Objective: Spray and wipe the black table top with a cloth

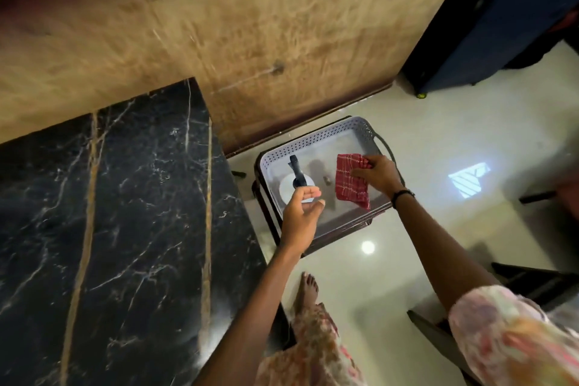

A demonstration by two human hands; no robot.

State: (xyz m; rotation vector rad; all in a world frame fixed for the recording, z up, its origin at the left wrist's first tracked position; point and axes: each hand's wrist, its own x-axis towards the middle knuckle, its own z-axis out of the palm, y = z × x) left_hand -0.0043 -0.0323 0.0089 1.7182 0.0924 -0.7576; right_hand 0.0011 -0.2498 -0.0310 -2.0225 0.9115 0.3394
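I am looking down into a white perforated tray (316,135) sitting on a low dark stand beside the black marble desk (119,213). In it a spray bottle (296,180) is standing upright and a red checked cloth (351,182) is lying flat. My right hand (376,174) is pinching the cloth's far corner, grip closed on it. My left hand (300,213) is hovering just over the bottle, fingers loosely open. Pale floor (438,229) is lying open right of the tray.
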